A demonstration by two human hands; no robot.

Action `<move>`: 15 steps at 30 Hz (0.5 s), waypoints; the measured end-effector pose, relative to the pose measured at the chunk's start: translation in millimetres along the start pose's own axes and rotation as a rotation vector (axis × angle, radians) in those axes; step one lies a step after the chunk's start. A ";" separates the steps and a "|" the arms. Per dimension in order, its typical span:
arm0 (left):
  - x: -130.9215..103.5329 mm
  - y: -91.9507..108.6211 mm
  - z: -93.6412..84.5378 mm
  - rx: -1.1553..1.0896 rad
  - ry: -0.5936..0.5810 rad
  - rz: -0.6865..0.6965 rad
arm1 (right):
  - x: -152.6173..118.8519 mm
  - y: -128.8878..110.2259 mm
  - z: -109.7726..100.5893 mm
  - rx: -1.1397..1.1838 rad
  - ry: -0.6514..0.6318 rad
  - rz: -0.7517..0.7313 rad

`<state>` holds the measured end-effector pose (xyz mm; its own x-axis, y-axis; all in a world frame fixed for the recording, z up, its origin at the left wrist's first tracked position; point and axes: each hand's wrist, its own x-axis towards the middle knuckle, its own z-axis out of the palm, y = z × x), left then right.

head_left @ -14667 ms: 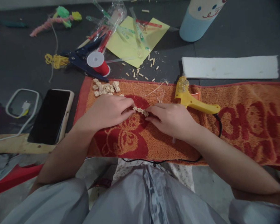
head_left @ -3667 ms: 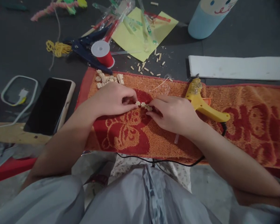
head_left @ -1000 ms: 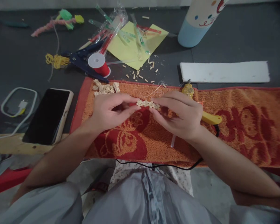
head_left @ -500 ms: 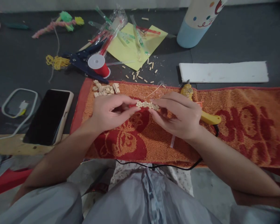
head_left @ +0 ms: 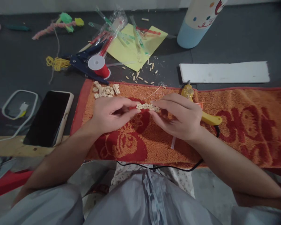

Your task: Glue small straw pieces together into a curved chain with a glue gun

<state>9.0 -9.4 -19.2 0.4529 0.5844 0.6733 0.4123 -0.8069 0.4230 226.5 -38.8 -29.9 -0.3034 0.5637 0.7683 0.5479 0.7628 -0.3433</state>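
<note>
We have both bare hands over the towel [head_left: 164,148], backs up and facing each other, with the forearms reaching in from its near side. Our left hand [head_left: 110,114] pinches the left end of a pale strip [head_left: 144,107] between thumb and fingers, and our right hand [head_left: 181,115] grips the right end the same way, its other fingers curled beneath. The strip is above the middle of the towel, running nearly level from one set of fingertips to the other. It looks like a band of small round ends packed close together in flower-like clusters; our right fingertips cover part of it, and we cannot tell how far it runs on behind them. Compared with the frame from 3.7 seconds ago, the strip shows a broader face and lies straighter, where it was a thin, sloping chain, and our right hand has opened wider and now hides the middle of the yellow glue gun [head_left: 212,118]. A pile of pale pieces [head_left: 106,91] rests on the towel's far left part, just beyond our left hand. The spool [head_left: 99,67] and blue pliers [head_left: 81,62] lie past the towel's far left corner, the phone [head_left: 48,118] is left of the towel, and the white board [head_left: 224,72] is beyond its far edge.
</note>
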 end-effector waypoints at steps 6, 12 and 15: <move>-2.0 0.8 -2.2 0.020 -0.057 -0.073 | -0.4 0.4 -1.0 -0.009 -0.005 0.011; -0.8 3.1 -2.8 0.028 -0.052 -0.071 | 0.0 -0.7 -3.5 -0.055 -0.071 0.041; 0.1 3.3 -4.4 0.041 -0.102 -0.120 | 0.9 -1.3 -3.5 -0.038 -0.043 0.018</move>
<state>6.9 -12.4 -15.0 0.4757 0.6836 0.5535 0.4992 -0.7279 0.4700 228.3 -40.4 -26.8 -0.3258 0.5913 0.7377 0.5831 0.7399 -0.3356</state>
